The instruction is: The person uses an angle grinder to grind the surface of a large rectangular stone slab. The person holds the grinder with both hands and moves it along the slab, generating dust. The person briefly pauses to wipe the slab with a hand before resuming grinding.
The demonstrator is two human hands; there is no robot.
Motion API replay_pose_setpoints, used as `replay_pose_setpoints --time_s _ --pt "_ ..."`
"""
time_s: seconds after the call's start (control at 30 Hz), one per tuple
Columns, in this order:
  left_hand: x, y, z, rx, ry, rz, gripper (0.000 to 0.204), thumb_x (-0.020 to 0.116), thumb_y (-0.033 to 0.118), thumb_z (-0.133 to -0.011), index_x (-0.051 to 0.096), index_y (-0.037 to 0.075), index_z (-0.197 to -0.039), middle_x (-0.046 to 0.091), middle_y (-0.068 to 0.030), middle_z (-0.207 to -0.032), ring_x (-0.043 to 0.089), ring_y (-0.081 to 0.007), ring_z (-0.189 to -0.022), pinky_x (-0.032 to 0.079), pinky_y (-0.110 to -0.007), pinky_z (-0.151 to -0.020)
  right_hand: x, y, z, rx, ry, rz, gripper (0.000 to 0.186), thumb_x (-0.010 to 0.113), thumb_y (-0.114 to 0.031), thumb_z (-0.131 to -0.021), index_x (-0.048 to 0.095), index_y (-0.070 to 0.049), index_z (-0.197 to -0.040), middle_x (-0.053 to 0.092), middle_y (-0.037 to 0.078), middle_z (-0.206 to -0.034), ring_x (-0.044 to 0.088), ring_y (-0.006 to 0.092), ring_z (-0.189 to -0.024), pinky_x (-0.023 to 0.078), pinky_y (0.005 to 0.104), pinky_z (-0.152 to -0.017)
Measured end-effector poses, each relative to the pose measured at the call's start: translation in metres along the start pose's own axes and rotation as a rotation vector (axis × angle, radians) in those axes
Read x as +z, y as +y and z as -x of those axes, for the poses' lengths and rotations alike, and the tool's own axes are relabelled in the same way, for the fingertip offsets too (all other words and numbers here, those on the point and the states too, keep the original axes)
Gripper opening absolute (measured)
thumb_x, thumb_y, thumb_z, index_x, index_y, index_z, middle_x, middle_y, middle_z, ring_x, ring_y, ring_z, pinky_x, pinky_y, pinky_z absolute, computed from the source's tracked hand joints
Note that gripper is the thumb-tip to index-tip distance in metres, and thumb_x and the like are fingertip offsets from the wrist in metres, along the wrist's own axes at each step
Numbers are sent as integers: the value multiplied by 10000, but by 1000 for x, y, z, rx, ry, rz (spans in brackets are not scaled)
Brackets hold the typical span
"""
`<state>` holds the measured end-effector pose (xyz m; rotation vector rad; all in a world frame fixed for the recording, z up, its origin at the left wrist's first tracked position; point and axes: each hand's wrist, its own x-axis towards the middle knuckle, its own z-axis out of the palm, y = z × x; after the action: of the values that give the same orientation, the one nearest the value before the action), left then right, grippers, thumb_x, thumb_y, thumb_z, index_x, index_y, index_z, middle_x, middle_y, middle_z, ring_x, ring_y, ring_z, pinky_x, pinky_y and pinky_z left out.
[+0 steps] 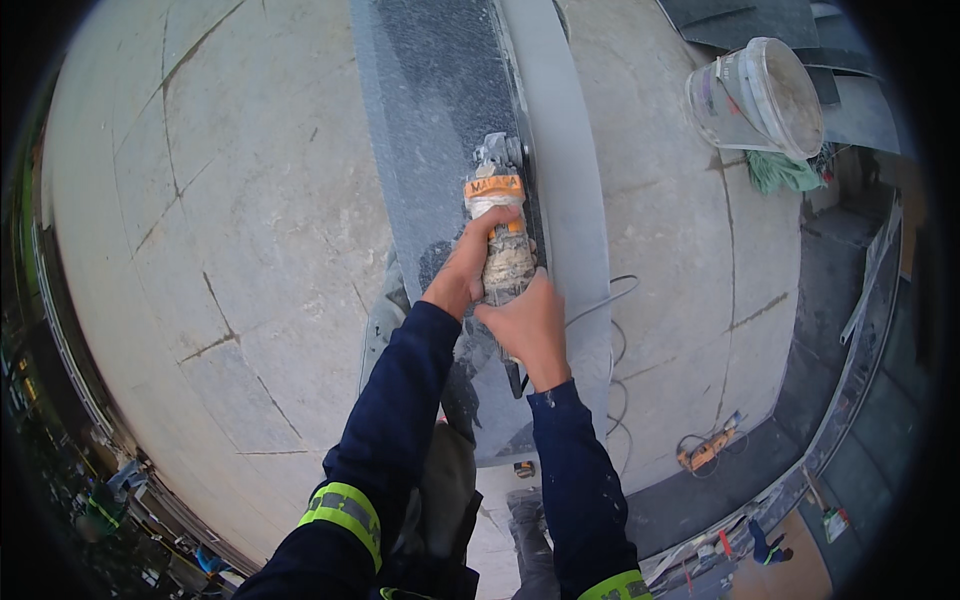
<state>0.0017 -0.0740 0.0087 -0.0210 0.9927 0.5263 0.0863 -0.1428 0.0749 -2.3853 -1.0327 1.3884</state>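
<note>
An angle grinder (507, 262) with an orange band and pale, dust-caked wrapping lies along a long dark grey stone slab (435, 110). Its metal head is at the slab's right-hand edge, where the disc shows only in part. My left hand (465, 262) is closed round the front of the body, just behind the orange band, with the thumb over the top. Farther back, my right hand (530, 325) grips the rear of the body. Pale dust covers parts of the slab. A black cord leaves the grinder's back end below my right hand.
Beside the dark slab runs a lighter grey strip (575, 200). A thin cable (622, 400) loops over the cracked concrete floor (280, 250). Upper right stand a white bucket (735, 100) and a green cloth (778, 172). Lower right are an orange power tool (708, 447) and a brush (832, 520).
</note>
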Motion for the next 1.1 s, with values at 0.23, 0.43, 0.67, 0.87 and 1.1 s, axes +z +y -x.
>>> replay_pose_setpoints --time_s 0.23,0.43,0.67,0.87,1.1 --pt "-8 -23 9 -12 -18 15 469 687 329 -789 505 36 -1106 633 -141 -818 658 -243 -668 575 -378 -619 0 12 18 61 -19 -1 543 808 -200 -621 542 76 -1006 672 248 -938 673 388 -911 531 417 -783" --pt "-10 -27 12 -10 -26 27 472 698 303 -784 500 38 -1120 627 -133 -832 654 -233 -684 570 -366 -637 2 17 23 63 -14 7 558 806 -208 -623 543 73 -1027 671 257 -954 668 396 -927 529 421 -801" --pt "-14 -36 11 22 -24 -10 450 663 359 -810 522 25 -1076 637 -158 -836 669 -274 -707 583 -405 -646 3 23 28 22 5 13 552 805 -206 -616 543 73 -1014 668 263 -949 664 403 -927 528 428 -790" --pt "-12 -39 19 -10 9 -8 439 666 351 -809 526 35 -1077 637 -156 -835 666 -271 -703 581 -402 -647 4 27 34 42 -4 -4 550 805 -205 -611 540 77 -1001 664 267 -940 660 408 -928 524 433 -791" --pt "-6 -9 0 33 -11 -13 464 667 356 -792 522 35 -1094 634 -152 -827 659 -265 -680 576 -391 -626 1 5 7 -13 9 22 567 802 -235 -600 547 79 -996 671 263 -932 669 408 -907 532 423 -786"
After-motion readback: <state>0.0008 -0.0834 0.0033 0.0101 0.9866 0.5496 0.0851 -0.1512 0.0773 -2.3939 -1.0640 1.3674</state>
